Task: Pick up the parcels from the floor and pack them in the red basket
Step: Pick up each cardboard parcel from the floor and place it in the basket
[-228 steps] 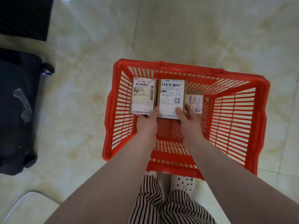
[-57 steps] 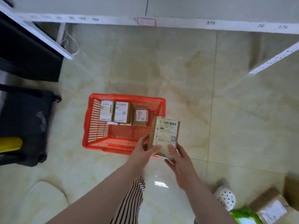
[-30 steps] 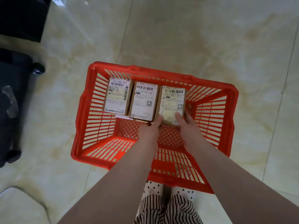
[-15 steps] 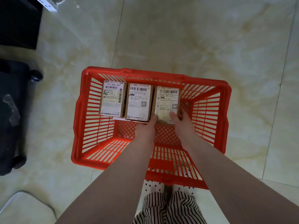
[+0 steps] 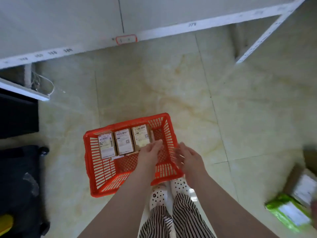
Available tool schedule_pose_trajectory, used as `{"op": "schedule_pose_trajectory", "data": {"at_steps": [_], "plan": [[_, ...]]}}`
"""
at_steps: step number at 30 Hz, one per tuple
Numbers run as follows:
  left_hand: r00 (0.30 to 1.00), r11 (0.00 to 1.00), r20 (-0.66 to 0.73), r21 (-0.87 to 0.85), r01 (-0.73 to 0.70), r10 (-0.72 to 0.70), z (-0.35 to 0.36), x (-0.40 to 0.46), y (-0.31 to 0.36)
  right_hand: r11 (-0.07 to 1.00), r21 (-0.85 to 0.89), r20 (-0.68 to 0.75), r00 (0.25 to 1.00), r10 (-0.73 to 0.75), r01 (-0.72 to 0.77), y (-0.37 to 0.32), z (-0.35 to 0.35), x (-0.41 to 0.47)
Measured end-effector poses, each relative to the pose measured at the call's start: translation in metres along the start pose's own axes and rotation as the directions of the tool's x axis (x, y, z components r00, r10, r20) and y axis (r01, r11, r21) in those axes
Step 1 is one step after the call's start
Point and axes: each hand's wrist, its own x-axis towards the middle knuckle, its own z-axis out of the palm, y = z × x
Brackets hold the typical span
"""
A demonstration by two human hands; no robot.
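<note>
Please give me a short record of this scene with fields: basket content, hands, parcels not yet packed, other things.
basket: red basket on the floor, in front of the feet
basket content: three boxed parcels side by side along the far wall, labels up
left hand: open, empty, over the basket
right hand: open, empty, above the basket's right rim
not yet packed: green parcel and brown box on the floor, far right
other: white shelf

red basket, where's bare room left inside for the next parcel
The near half of the red basket is bare mesh, between the parcel row and the near wall, partly under the left hand. The far wall is crowded: three parcels side by side, leaving a narrow gap at the right wall.
</note>
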Motion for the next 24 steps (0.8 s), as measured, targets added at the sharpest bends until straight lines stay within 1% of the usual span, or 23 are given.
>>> {"op": "schedule_pose_trajectory", "data": {"at_steps": [3, 5, 8, 10, 13, 15, 19, 24], "plan": [[0.994, 0.995, 0.087, 0.063, -0.076, 0.07, 0.039, -0.063, 0.019, 0.981, 0.184, -0.079, 0.996, -0.045, 0.059, -0.03, -0.045, -0.056], [0.987, 0.979, 0.119, 0.163, -0.125, 0.106, 0.064, -0.099, 0.015, 0.959, 0.269, -0.125, 0.991, -0.054, 0.087, -0.04, -0.082, -0.088], [0.966, 0.894, 0.234, 0.4, -0.2, 0.112, 0.105, -0.14, -0.004, 0.917, 0.377, -0.207, 0.977, -0.055, 0.132, -0.046, -0.145, -0.123], [0.954, 0.833, 0.286, 0.505, -0.227, 0.087, 0.138, -0.16, -0.02, 0.881, 0.443, -0.28, 0.959, -0.04, 0.166, -0.045, -0.191, -0.138], [0.937, 0.8, 0.349, 0.553, -0.231, 0.028, 0.198, -0.192, -0.051, 0.831, 0.512, -0.376, 0.926, -0.011, 0.218, -0.041, -0.263, -0.153], [0.925, 0.778, 0.38, 0.58, -0.242, 0.005, 0.238, -0.213, -0.077, 0.809, 0.537, -0.415, 0.91, 0.005, 0.24, -0.038, -0.309, -0.162], [0.91, 0.739, 0.413, 0.623, -0.256, -0.032, 0.315, -0.249, -0.133, 0.775, 0.574, -0.458, 0.888, 0.036, 0.264, -0.033, -0.398, -0.183], [0.883, 0.719, 0.467, 0.632, -0.287, -0.058, 0.394, -0.286, -0.181, 0.739, 0.604, -0.498, 0.865, 0.059, 0.297, -0.037, -0.485, -0.202]]}}
